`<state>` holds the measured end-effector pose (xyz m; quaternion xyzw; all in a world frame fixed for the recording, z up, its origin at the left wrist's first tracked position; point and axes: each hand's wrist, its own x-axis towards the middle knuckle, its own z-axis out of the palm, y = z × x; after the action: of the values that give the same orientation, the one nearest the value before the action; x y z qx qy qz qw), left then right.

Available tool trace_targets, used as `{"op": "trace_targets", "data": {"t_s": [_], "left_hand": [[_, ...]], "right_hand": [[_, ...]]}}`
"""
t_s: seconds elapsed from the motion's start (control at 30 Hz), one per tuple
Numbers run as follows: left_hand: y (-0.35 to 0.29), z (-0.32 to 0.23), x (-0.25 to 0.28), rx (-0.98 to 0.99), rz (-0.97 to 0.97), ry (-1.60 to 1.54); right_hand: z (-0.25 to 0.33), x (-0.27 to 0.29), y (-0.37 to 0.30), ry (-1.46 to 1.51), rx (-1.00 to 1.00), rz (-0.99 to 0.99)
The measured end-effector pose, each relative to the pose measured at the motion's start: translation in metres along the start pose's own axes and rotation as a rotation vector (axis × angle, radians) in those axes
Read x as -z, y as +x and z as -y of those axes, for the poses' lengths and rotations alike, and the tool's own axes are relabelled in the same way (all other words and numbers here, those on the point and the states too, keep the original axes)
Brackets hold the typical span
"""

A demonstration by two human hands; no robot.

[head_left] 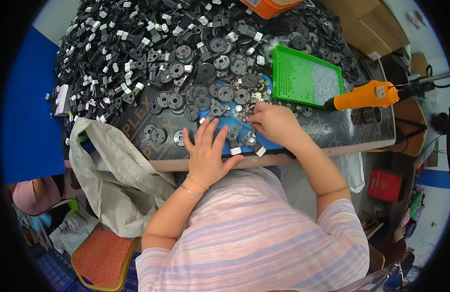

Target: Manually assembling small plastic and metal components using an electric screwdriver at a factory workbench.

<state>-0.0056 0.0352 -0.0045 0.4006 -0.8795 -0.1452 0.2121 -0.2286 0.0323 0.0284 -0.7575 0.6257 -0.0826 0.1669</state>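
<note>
My left hand lies on the near part of the table with its fingers spread. Its fingertips are beside a black three-holed bracket with a white tip; whether they touch it is hard to tell. My right hand reaches down at the edge of a heap of small silvery metal pieces. Its thumb and fingertips are pressed together; what is between them is too small to make out. Two more black brackets with white ends, a left one and a right one, lie on a blue mat between my hands.
Black round discs lie beyond my hands. A large heap of black-and-white parts covers the far left. At right are a green tray of small silvery pieces and an orange power screwdriver. A pale sack hangs at the left edge.
</note>
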Motion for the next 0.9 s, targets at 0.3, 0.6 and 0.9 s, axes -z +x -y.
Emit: {"op": "trace_targets", "data": {"t_s": [0.3, 0.6, 0.9], "left_hand": [[0.0, 0.001, -0.001, 0.0, -0.022, 0.008], [0.001, 0.001, -0.001, 0.014, -0.027, 0.004], [0.0, 0.0, 0.0, 0.019, 0.003, -0.022]], "right_hand": [[-0.013, 0.009, -0.006, 0.386, -0.072, -0.033], [0.033, 0.006, 0.019, 0.363, 0.057, 0.143], [0.037, -0.001, 0.017, 0.361, 0.074, 0.06]]}}
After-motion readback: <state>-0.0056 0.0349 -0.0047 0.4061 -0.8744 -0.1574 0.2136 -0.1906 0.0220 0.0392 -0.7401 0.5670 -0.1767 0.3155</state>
